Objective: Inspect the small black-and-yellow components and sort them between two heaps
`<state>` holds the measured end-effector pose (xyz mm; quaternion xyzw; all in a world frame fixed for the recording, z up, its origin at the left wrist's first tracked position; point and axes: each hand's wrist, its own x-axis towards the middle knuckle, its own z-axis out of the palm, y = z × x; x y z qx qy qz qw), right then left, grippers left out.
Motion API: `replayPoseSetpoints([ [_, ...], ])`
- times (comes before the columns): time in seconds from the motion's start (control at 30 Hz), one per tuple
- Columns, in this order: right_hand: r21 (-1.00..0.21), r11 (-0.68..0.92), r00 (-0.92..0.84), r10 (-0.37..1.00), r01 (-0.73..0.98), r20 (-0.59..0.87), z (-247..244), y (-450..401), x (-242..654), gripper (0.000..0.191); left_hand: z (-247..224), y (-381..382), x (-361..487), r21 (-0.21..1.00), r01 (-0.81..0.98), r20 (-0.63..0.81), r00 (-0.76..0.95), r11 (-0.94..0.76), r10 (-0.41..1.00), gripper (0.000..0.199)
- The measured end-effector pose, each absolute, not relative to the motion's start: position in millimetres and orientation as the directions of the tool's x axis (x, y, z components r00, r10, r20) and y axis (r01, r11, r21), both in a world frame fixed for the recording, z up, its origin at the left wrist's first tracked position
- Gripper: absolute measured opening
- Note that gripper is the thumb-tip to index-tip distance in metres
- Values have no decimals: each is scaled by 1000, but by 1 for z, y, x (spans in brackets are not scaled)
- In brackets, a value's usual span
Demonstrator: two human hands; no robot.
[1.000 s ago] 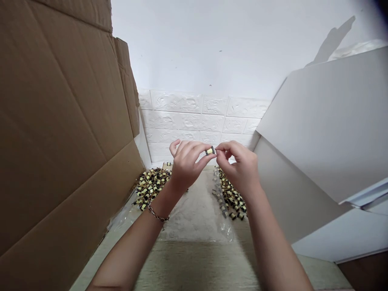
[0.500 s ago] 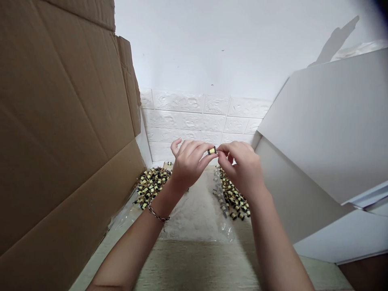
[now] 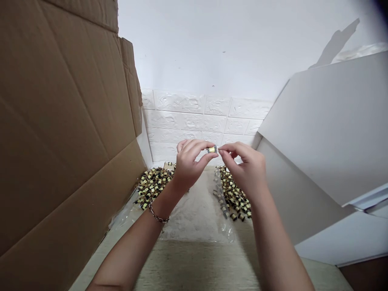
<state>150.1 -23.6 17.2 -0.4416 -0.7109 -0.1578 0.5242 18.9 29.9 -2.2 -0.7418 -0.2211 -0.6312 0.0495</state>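
Observation:
Between thumb and fingertips, my left hand holds a small yellow-and-black component with metal pins, raised above the table. My right hand is just right of it, thumb and index finger pinched together at the pin end; whatever is between those fingertips is too small to make out. Similar components lie in a pile behind and left of my left forearm. A second pile lies below my right hand. A clear plastic bag lies flat between the two piles.
A tall cardboard sheet stands along the left side. White panels rise on the right. Behind the table is a white brick-patterned wall.
The component has turned slightly in my left fingertips, and the outer fingers of my left hand have curled in. My right hand has shifted slightly to the right.

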Motion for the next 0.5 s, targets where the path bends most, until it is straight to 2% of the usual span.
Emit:
replayPoseSetpoints([
  [0.27,-296,576,-27,485,762,874,14,-20,152,9,-4,29,20,261,339,946,97,-904,309,17],
  [0.5,-281,562,-23,472,778,881,15,-20,150,10,-4,27,22,302,300,935,90,-905,342,14],
])
